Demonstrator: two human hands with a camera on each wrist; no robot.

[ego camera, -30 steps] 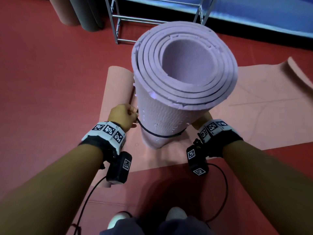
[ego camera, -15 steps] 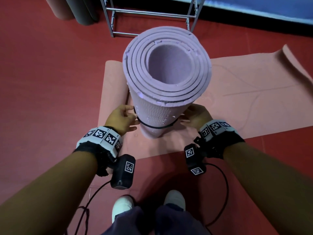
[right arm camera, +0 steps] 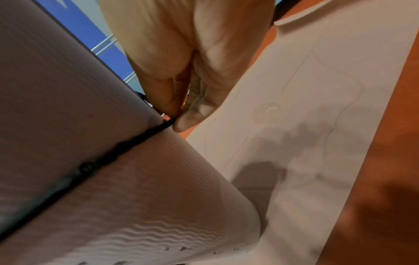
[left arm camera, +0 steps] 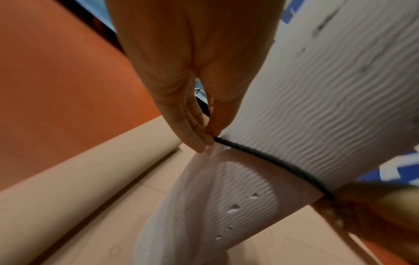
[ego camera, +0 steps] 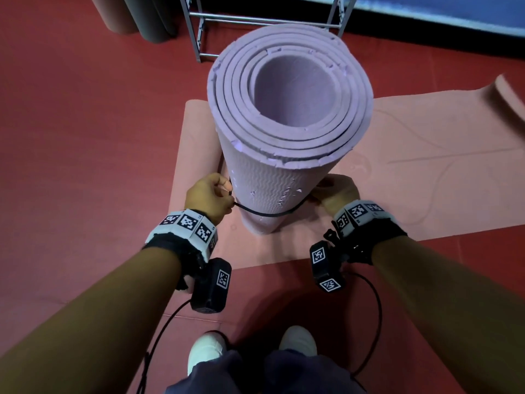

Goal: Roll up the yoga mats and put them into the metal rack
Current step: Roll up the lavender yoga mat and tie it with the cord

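A rolled lilac yoga mat (ego camera: 284,166) stands on end on a flat pink mat (ego camera: 412,177). A thin black cord (ego camera: 267,214) circles its lower part. My left hand (ego camera: 211,196) pinches the cord at the roll's left side; in the left wrist view the left hand (left arm camera: 204,138) has thumb and finger pressed on the cord (left arm camera: 272,161). My right hand (ego camera: 333,191) pinches the cord on the roll's right side; the right wrist view shows that hand (right arm camera: 179,116) on the cord (right arm camera: 127,148) against the roll (right arm camera: 79,116). The metal rack (ego camera: 267,21) stands just beyond the roll.
Two more rolled mats, one pink (ego camera: 116,12) and one grey (ego camera: 154,21), stand at the far left beside the rack. A blue padded surface (ego camera: 440,12) runs along the back. The pink mat's far right end (ego camera: 508,100) curls up. My white shoes (ego camera: 207,351) stand on red floor.
The roll looms nearer and larger in the head view. My left hand has gone from loose fingers beside the cord to a pinch on it; my right hand stays at the cord.
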